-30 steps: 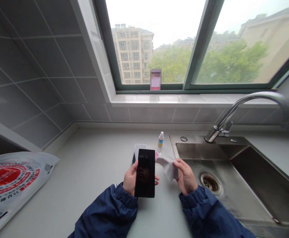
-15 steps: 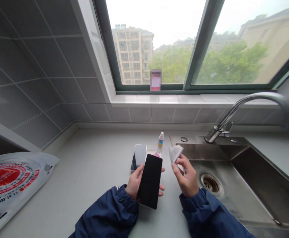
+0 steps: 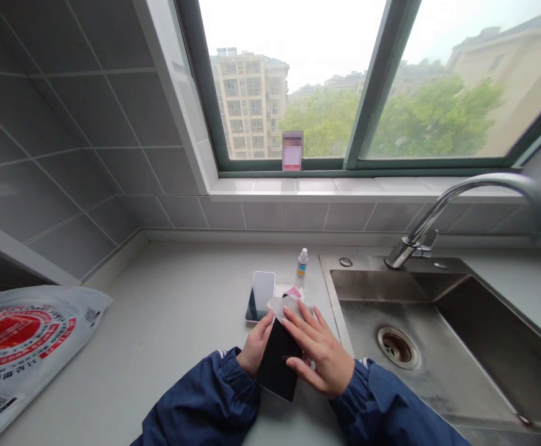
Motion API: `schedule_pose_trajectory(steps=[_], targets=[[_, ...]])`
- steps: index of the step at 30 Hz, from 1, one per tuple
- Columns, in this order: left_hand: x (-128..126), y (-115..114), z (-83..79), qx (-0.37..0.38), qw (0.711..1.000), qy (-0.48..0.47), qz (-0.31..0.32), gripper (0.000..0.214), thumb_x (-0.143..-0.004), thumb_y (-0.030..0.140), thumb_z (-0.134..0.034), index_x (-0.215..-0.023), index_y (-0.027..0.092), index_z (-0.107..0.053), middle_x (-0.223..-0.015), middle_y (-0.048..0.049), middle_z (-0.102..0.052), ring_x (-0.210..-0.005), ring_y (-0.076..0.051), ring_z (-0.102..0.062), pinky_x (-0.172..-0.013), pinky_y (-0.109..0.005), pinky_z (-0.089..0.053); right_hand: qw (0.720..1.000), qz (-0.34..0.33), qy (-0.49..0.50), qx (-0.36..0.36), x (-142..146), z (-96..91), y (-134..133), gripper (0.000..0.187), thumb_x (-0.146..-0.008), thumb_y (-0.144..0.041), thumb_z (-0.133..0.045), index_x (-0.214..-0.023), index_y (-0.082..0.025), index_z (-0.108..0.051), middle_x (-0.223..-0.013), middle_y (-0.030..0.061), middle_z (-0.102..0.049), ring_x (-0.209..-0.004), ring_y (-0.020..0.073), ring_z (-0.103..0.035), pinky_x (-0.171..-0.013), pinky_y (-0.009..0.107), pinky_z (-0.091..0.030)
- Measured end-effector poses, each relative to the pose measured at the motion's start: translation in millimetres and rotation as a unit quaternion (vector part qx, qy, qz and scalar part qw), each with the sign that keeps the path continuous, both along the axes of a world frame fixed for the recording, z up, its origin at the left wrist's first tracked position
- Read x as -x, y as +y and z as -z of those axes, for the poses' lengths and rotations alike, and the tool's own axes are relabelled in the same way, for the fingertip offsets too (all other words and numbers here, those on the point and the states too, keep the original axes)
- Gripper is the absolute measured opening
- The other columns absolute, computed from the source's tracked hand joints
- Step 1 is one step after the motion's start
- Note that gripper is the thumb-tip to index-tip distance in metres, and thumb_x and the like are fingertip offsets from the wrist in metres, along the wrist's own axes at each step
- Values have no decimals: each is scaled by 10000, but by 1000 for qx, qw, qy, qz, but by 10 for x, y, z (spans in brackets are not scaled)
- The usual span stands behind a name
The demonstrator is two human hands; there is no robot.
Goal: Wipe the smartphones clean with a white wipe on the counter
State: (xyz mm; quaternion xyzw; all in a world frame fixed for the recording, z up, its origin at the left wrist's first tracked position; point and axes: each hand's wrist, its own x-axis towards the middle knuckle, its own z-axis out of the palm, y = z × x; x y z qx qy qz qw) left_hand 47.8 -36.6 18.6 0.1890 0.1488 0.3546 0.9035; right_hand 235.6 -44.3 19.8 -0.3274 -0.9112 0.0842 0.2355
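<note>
My left hand point(image 3: 257, 347) grips a black phone point(image 3: 276, 365) by its left edge, just above the grey counter point(image 3: 177, 322), screen up. My right hand point(image 3: 319, 350) lies across the phone's upper half, fingers stretched and pressing a white wipe point(image 3: 283, 305) flat against the top of the screen. A second phone point(image 3: 261, 295) with a light frame lies on the counter just beyond. A pink-and-white packet point(image 3: 292, 290) peeks out behind the wipe, and a small dropper bottle point(image 3: 302, 261) stands farther back.
A steel sink point(image 3: 419, 328) with a drain point(image 3: 396, 347) and a curved tap point(image 3: 465, 198) fills the right side. A printed white plastic bag point(image 3: 14, 347) lies at the left. Grey tiled wall and a window sill point(image 3: 344, 186) run behind the counter.
My right hand has come left from beside the sink and laid the wipe onto the black phone's screen. The phone has tilted and dropped slightly lower in my left hand.
</note>
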Motion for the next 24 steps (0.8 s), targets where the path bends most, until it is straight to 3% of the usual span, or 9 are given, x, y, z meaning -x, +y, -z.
schedule_pose_trajectory(steps=[6, 12, 19, 24], targets=[[-45, 8, 33, -12, 999, -26, -18, 527, -973, 450, -334, -1327, 134, -565, -1175, -124, -679, -1192, -262, -573, -1069, -359, -352, 999, 10, -39, -7, 4, 68, 17, 756, -948, -485, -464, -1548, -167, -133, -1583, 111, -169, -1460, 371, -15, -1151, 608, -82], [-40, 18, 108, -34, 999, -21, 14, 613, -973, 506, -302, -1325, 73, -555, -1082, -151, -704, -1110, -255, -613, -1009, -323, -375, 998, 42, -40, -13, -8, 75, 32, 770, -950, -532, -427, -1548, -158, -120, -1587, 121, -150, -1460, 377, -20, -1147, 610, -83], [-12, -7, -16, -4, 1000, 15, 13, 639, -941, 551, -371, -1339, 83, -543, -974, -128, -724, -990, -255, -649, -920, -321, -419, 998, -1, -11, -61, 8, 53, -16, 672, -984, -370, -404, -1536, -88, -144, -1575, 166, -190, -1463, 349, -91, -1156, 591, -143], [2, 4, -21, -13, 1000, 7, 21, 649, -957, 535, -328, -1336, 53, -539, -995, -140, -715, -972, -245, -648, -908, -311, -416, 999, -24, -30, -37, 10, 47, -1, 639, -981, -341, -409, -1520, -66, -202, -1563, 165, -231, -1461, 324, -135, -1155, 566, -209]])
